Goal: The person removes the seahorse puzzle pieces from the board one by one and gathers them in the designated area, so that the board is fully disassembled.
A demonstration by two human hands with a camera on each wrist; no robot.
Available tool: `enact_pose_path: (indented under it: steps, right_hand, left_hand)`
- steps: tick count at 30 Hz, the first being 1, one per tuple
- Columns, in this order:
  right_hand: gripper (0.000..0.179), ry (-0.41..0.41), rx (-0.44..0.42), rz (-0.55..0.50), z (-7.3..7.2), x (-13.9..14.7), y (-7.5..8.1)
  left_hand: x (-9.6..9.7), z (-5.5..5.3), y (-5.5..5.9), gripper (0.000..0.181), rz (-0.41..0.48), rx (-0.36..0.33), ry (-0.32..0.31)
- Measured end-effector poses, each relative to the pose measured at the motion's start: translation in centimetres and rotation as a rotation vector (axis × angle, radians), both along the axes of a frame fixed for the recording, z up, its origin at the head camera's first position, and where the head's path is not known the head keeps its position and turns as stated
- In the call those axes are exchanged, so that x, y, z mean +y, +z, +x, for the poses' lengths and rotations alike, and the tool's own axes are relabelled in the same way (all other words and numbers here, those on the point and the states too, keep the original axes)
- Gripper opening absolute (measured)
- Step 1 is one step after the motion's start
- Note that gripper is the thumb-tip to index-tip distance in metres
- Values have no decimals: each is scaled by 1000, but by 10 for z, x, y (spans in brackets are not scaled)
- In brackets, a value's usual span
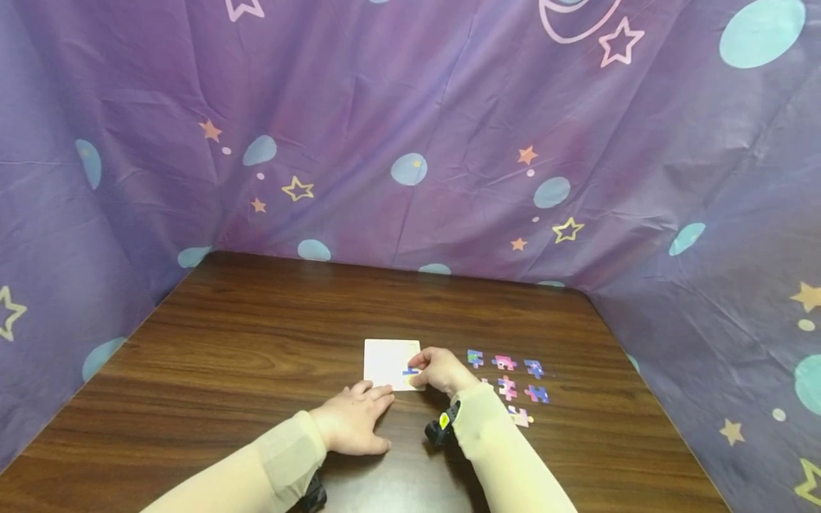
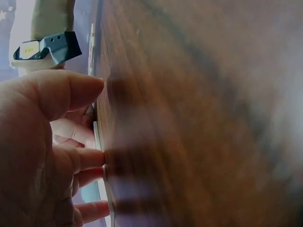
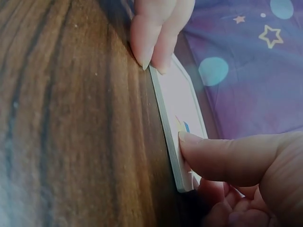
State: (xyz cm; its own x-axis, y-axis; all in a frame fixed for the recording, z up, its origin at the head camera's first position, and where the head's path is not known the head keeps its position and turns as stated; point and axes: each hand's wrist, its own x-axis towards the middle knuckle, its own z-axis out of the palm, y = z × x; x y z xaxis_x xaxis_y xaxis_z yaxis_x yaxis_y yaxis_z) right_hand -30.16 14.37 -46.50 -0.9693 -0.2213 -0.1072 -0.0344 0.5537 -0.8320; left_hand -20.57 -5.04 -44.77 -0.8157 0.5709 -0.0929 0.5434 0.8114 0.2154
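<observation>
A thin white square board [image 1: 385,363] lies flat on the wooden table, a blue and yellow jigsaw piece [image 1: 409,372] at its near right corner. My right hand [image 1: 442,370] has thumb and fingers around that piece; in the right wrist view the thumb [image 3: 213,158] comes down on the board beside the coloured patch, hiding part of it. With fingers spread, my left hand [image 1: 355,420] rests on the table, its fingertips touching the board's near left edge. The left wrist view shows the left fingers [image 2: 87,158] against the board's edge, holding nothing.
Several loose jigsaw pieces [image 1: 504,363] in pink, blue and white lie spaced out to the right of the board, some partly behind the right forearm. A purple curtain [image 1: 359,214] with stars and moons surrounds the table [image 1: 276,313] at the back and sides.
</observation>
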Motion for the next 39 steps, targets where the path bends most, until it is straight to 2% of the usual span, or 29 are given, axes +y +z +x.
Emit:
enact_pose_path:
  steps: [6, 16, 25, 31, 39]
  right_hand:
    - [32, -25, 1, -15, 4, -2, 1]
    - [32, -30, 4, -13, 9, -3, 2]
    - [31, -50, -11, -31, 10, -3, 0]
    - [33, -43, -2, -33, 10, -2, -1]
    - [34, -42, -1, -26, 11, -1, -2]
  left_hand:
    - [2, -2, 1, 73, 4, 4, -11]
    - [7, 1, 5, 72, -54, 29, -23]
    - [11, -5, 2, 72, 16, 25, -55]
    - [9, -7, 1, 79, 65, -20, -52]
    - [14, -5, 1, 83, -11, 2, -52]
